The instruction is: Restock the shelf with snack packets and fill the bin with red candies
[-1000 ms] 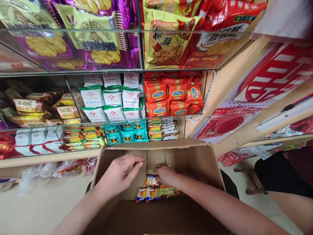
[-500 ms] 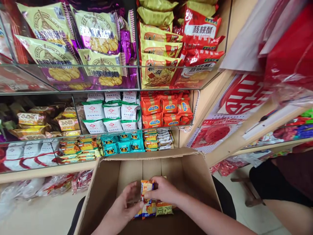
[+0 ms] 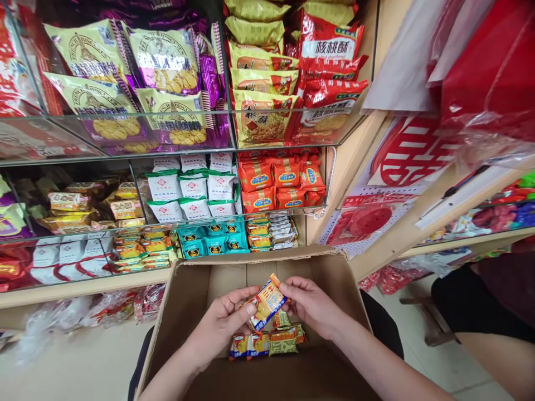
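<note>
Shelf (image 3: 50, 295): located behind the box (image 3: 188, 292), in tiers with clear glass fronts. The box is cardboard, open at the top, and sits directly before me. Person (image 3: 485, 301): right of the box, partly in view, dark clothing, with a wooden stool (image 3: 438, 337) nearby. Red sign (image 3: 412, 153): right of the box and above its rim.

Stock behind the box, by group: purple packs (image 3: 175, 122), high and to its left; yellow packs (image 3: 267, 114) and red packs (image 3: 330, 50), high above its far rim; white packs (image 3: 194, 189), mid-level, toward its left half; orange packs (image 3: 288, 181), mid-level, behind its centre and right; teal packs (image 3: 215, 242), low, just beyond its far rim.

Loose packets (image 3: 258, 345): lying in the box, side by side; colours are blue-orange and green.

Both my hands are over the box interior. Left hand (image 3: 223, 317): thumb and fingers closed on the lower left part of one packet (image 3: 267, 301). Right hand (image 3: 311, 306): thumb and fingers closed on its upper right part. The packet is raised above the box floor, tilted, printed face toward me.
</note>
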The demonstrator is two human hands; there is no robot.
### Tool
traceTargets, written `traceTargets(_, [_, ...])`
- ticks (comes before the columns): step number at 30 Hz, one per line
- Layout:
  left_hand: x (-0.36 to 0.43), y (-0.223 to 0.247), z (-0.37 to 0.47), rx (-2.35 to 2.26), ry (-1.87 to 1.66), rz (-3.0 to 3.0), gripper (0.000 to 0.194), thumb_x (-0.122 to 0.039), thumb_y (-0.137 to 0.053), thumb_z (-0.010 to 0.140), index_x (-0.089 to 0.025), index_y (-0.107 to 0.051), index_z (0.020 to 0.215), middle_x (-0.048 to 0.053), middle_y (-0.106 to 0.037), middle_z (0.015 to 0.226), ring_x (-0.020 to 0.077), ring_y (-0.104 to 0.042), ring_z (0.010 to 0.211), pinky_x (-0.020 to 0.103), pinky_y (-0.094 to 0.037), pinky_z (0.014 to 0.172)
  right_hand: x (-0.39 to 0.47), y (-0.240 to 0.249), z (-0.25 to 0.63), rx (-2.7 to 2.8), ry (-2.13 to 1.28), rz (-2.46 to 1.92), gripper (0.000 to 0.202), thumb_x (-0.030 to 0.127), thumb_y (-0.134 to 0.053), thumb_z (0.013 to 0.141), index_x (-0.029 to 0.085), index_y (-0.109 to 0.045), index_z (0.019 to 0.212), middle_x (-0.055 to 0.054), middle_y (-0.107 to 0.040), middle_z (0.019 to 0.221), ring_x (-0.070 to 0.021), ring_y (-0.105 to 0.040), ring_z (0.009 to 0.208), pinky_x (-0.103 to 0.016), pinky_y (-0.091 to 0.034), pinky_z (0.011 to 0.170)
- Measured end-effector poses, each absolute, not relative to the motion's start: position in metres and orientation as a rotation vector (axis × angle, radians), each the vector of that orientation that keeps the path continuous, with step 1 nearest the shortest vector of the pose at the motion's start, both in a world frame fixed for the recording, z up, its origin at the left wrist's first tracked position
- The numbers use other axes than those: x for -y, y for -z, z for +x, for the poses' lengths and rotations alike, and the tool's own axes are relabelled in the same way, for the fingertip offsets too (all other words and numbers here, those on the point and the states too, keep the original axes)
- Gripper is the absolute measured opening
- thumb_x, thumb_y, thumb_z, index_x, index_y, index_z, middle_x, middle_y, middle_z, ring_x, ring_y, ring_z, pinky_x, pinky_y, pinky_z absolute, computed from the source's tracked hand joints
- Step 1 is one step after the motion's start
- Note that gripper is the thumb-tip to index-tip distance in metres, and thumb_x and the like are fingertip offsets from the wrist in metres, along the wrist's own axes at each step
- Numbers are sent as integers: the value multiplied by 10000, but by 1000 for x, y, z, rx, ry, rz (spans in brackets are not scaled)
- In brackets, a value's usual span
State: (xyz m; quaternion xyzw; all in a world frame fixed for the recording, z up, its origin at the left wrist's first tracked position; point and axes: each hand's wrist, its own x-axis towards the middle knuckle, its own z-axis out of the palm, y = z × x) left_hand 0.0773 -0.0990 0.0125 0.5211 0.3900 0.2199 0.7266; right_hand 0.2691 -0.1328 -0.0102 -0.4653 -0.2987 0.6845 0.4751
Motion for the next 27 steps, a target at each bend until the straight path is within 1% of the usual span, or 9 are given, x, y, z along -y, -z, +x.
traceTargets(3, [98,-15,78,-873,-536,1206,437,-336,-573,722,-171,-441,1104,-30,-590,642,85,-507,547,229,-448,556,140,12,266,755,-1597,-1165,286,415,-612,654,148,-510,653,25,-514,567,-71,-464,512,-194,-348,484])
traceTargets(6, [97,-10,83,-920,-675,1153,350,-360,-530,749,-198,-406,1033,-44,-589,616,86,-513,548,214,-433,544,145,13,260,796,-1439,-1204,288,430,-572,687,158,-495,635,15,-532,601,-85,-480,545,-210,-377,513])
traceTargets(9, [99,-6,92,-954,-743,1239,295,-354,-520,755,-206,-397,978,-57,-579,581,81,-501,525,191,-409,512,146,12,258,932,-1396,-1225,240,394,-574,695,181,-523,793,7,-571,707,-102,-514,626,-220,-401,569])
traceTargets(11, [100,-9,96,-935,-727,1402,285,-340,-497,769,-207,-399,1001,-58,-567,574,93,-516,545,201,-425,532,145,6,263,1084,-1394,-1217,291,346,-592,686,196,-506,920,1,-582,786,-116,-531,702,-229,-412,623])
traceTargets(14, [89,-21,91,-952,-751,1738,272,-325,-442,798,-213,-428,1045,4,-616,812,133,-569,770,256,-454,698,139,-9,285,1337,-1115,-1319,259,300,-576,696,195,-508,923,-7,-574,828,-127,-527,752,-236,-407,666])
traceTargets(17, [56,-34,71,-1129,-788,2265,231,-349,-451,787,-208,-523,955,41,-596,990,171,-536,919,296,-401,824,119,-26,317,1497,-640,-1557,232,287,-528,724,200,-508,939,-14,-572,857,-133,-516,744,-244,-393,672])
traceTargets(20, [20,-37,49,-1364,-553,2601,275,-400,-374,811,-195,-554,846,54,-628,853,195,-566,793,302,-417,704,81,-32,342,1609,-493,-1880,211,256,-536,696,176,-536,891,-32,-583,809,-149,-514,699,-253,-382,632])
traceTargets(23, [2,-30,40,-1526,-295,2763,346,-400,-284,841,-210,-543,713,28,-606,648,200,-560,640,295,-378,563,36,-24,347,1569,-640,-2133,145,196,-569,639,159,-569,779,-37,-588,712,-155,-516,642,-241,-369,574])
traceTargets(27, [5,-14,41,-1560,-437,2944,331,-341,-297,846,-207,-530,653,19,-576,584,201,-540,644,304,-333,591,-12,2,335,1328,-656,-2253,181,162,-545,650,128,-566,827,-81,-602,758,-163,-532,654,-231,-376,546])
